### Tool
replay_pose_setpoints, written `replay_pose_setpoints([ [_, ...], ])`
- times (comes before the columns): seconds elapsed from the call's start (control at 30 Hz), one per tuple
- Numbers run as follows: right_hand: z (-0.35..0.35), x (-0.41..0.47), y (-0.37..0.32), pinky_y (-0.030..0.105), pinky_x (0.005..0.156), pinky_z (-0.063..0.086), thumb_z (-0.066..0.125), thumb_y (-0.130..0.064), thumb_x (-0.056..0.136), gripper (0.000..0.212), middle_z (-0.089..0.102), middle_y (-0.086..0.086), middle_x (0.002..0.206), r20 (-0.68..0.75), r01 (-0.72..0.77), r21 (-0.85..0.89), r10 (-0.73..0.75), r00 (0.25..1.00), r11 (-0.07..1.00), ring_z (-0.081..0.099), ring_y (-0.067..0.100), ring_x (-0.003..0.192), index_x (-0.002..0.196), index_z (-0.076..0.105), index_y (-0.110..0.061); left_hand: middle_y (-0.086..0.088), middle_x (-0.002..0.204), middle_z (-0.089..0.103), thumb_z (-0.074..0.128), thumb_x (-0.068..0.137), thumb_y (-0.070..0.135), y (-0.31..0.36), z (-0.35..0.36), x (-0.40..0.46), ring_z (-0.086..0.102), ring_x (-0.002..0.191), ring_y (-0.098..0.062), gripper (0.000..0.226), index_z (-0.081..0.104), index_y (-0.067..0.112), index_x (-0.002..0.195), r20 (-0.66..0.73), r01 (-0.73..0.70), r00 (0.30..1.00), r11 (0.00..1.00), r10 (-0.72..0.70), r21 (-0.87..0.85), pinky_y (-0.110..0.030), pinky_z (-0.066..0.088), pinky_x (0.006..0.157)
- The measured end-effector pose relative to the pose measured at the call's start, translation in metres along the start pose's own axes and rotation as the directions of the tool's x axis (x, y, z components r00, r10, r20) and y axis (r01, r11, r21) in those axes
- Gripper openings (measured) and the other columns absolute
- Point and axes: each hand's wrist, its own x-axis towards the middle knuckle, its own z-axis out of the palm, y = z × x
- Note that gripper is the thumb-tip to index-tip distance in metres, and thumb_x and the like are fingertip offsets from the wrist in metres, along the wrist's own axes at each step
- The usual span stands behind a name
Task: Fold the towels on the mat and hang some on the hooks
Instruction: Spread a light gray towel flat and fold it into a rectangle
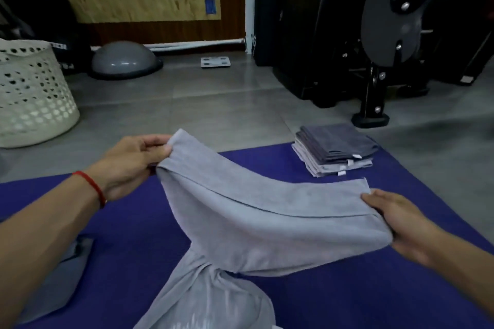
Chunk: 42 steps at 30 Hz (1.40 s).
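— Where is the light grey towel (pixel 256 222) that we fold now?

— We hold it up over the purple mat (pixel 334 296), stretched between our two hands. Its upper part is already doubled, with one long edge lying across it. The lower part is twisted into a knot-like bunch and trails down on the mat near us.

— And how is each grip?

— The left hand (pixel 131 165) pinches the far corner, thumb and fingers closed on the cloth. The right hand (pixel 395 224) holds the other end, its fingers curled around the folded edge. Neither hand has a free finger.

— So what does the step need, in our opinion?

— We think the twist must come out first. We should lift both ends higher and pull them gently apart, so the hanging part can unwind and fall straight. Then we can lay it flat on the mat and match the corners, edge on edge.

— Where should it go after?

— Probably on the stack of folded towels (pixel 334 152) at the far right corner of the mat. A white laundry basket (pixel 32 99) stands on the grey tiled floor (pixel 213 104) to the left.
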Motion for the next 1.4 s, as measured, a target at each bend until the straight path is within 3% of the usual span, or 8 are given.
replay_pose_setpoints([
  [0.23, -0.048, -0.036, 0.086, 0.042, 0.067, 0.057, 0.052, -0.027, 0.106, 0.02, 0.075, 0.013, 0.095, -0.267, -0.01, 0.012, 0.012, 0.964, 1.0, 0.071, 0.031, 0.08, 0.1, 0.067, -0.015, 0.0, 0.078, 0.067, 0.07, 0.091, 0.004, -0.014, 0.113, 0.062, 0.063, 0.069, -0.006, 0.01, 0.071, 0.014, 0.095, -0.101, -0.114, 0.979, 0.891, 0.175, 0.44, -0.011, 0.052, 0.063],
  [0.43, -0.121, -0.051, 0.104, 0.044, 0.07, 0.055, 0.058, -0.025, 0.102, 0.025, 0.075, 0.006, 0.074, -0.474, 0.074, -0.026, -0.077, 0.877, 0.997, 0.071, 0.031, 0.064, 0.082, 0.07, -0.033, -0.001, 0.086, 0.07, 0.065, 0.093, 0.018, 0.021, 0.274, 0.129, 0.064, 0.085, -0.019, 0.01, 0.073, 0.012, 0.091, 0.203, -0.492, 0.824, 0.493, 0.529, 0.718, -0.029, 0.043, 0.075],
  [0.57, -0.173, -0.035, 0.124, 0.041, 0.059, 0.051, 0.058, -0.048, 0.099, 0.025, 0.061, -0.02, 0.065, -0.785, 0.143, -0.06, -0.135, 0.605, 0.988, 0.059, 0.003, 0.057, 0.075, 0.059, -0.041, -0.005, 0.095, 0.073, 0.061, 0.088, 0.015, 0.041, 0.402, 0.183, 0.066, 0.093, -0.021, 0.015, 0.073, 0.015, 0.097, 0.377, -0.647, 0.731, 0.402, 0.569, 0.648, -0.034, 0.05, 0.079],
  [0.7, -0.219, 0.001, 0.18, 0.056, 0.07, 0.055, 0.054, -0.044, 0.091, 0.015, 0.062, -0.005, 0.076, -0.918, 0.065, -0.047, -0.069, 0.39, 0.997, 0.059, 0.027, 0.07, 0.084, 0.06, -0.031, -0.009, 0.11, 0.071, 0.055, 0.085, 0.016, 0.009, 0.515, 0.207, 0.064, 0.106, -0.03, 0.028, 0.069, 0.022, 0.108, 0.456, -0.599, 0.798, 0.43, 0.394, 0.676, -0.039, 0.052, 0.088],
  [0.9, -0.194, -0.007, 0.226, 0.055, 0.099, 0.046, 0.061, -0.019, 0.098, 0.051, 0.058, 0.02, 0.13, -0.704, -0.352, -0.427, -0.062, 0.708, 0.833, 0.055, 0.041, 0.118, 0.145, 0.046, -0.007, -0.012, 0.141, 0.046, 0.057, 0.087, 0.019, -0.124, 0.517, 0.128, 0.04, 0.132, -0.038, 0.055, 0.048, 0.022, 0.142, 0.671, -0.653, 0.737, 0.169, -0.08, 0.738, -0.05, 0.042, 0.102],
  [1.07, -0.131, -0.024, 0.249, 0.052, 0.099, 0.048, 0.052, -0.032, 0.091, 0.043, 0.051, 0.013, 0.143, -0.272, -0.06, -0.853, -0.344, 0.899, 0.519, 0.054, 0.034, 0.122, 0.133, 0.054, -0.021, -0.007, 0.146, 0.05, 0.044, 0.088, 0.033, -0.197, 0.361, 0.016, 0.048, 0.131, -0.029, 0.048, 0.058, 0.026, 0.134, 0.858, -0.865, 0.502, 0.082, 0.107, 0.496, -0.049, 0.043, 0.102],
  [1.2, -0.085, -0.02, 0.237, 0.045, 0.1, 0.048, 0.068, -0.018, 0.082, 0.054, 0.048, 0.013, 0.146, 0.059, 0.217, -0.88, -0.357, 0.932, 0.423, 0.052, 0.03, 0.126, 0.132, 0.051, -0.027, -0.009, 0.159, 0.037, 0.043, 0.09, 0.046, -0.229, 0.23, -0.044, 0.049, 0.135, -0.035, 0.064, 0.042, 0.03, 0.152, 0.72, -0.719, 0.692, -0.035, 0.062, 0.694, -0.061, 0.039, 0.104],
  [1.4, 0.005, -0.003, 0.177, 0.039, 0.096, 0.052, 0.04, -0.032, 0.093, 0.04, 0.049, 0.008, 0.143, 0.432, 0.518, -0.829, -0.348, 0.832, 0.21, 0.056, 0.025, 0.123, 0.131, 0.054, -0.025, -0.01, 0.135, 0.059, 0.045, 0.077, 0.066, -0.258, 0.104, -0.122, 0.062, 0.111, -0.036, 0.087, 0.043, 0.022, 0.152, 0.139, -0.124, 0.988, 0.19, -0.067, 0.974, -0.056, 0.054, 0.078],
])
